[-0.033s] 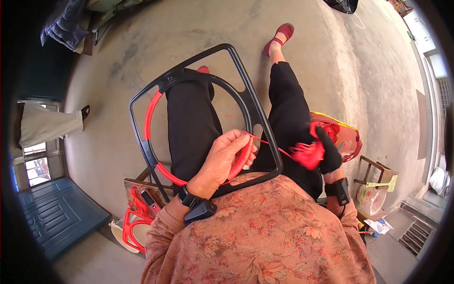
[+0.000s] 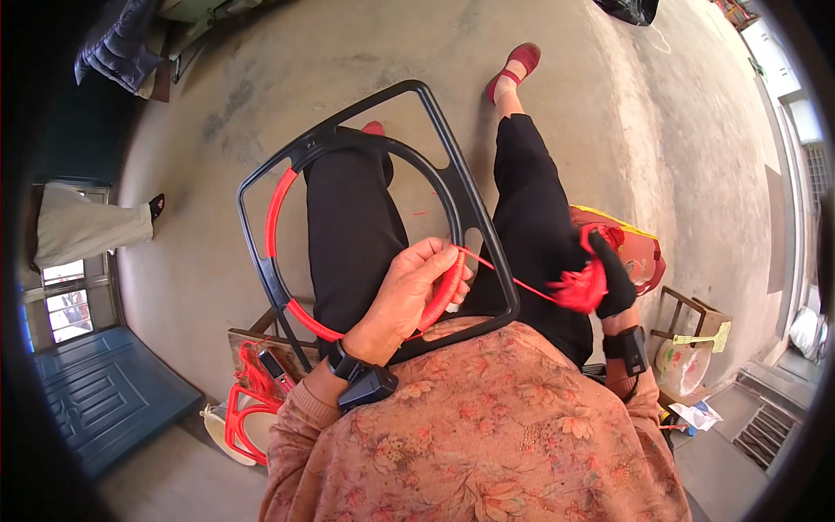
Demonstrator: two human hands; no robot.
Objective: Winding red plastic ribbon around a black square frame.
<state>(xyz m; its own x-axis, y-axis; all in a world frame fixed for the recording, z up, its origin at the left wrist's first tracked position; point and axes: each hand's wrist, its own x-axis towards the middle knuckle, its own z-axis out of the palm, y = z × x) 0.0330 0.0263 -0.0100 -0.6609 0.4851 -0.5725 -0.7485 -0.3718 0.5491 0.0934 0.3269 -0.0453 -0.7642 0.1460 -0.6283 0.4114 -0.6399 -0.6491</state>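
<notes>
A black frame [image 2: 477, 204] with a round inner ring rests across my lap, tilted. Red cord covers parts of the ring in tight coils [image 2: 280, 209]. My left hand [image 2: 409, 283] pinches the wrapped ring at its lower right, thumb on top of the coils. From there a strand of red cord [image 2: 513, 277] runs nearly straight to the right. My right hand [image 2: 616, 283], in a black glove, is closed around a loose bundle of red cord [image 2: 581, 289], clear of the frame. The glove partly hides its fingers.
A red bag [image 2: 645, 261] with a yellow edge lies beyond my right hand, near a small wooden stool [image 2: 700, 313]. At my left, a wooden surface [image 2: 239, 341] bears red cord and a small device, beside a red frame [image 2: 237, 422]. Another person's leg [image 2: 96, 228] shows far left.
My right hand has moved slightly right and toward me with the cord bundle. The strand to the ring now looks longer and straighter. My left hand stays put.
</notes>
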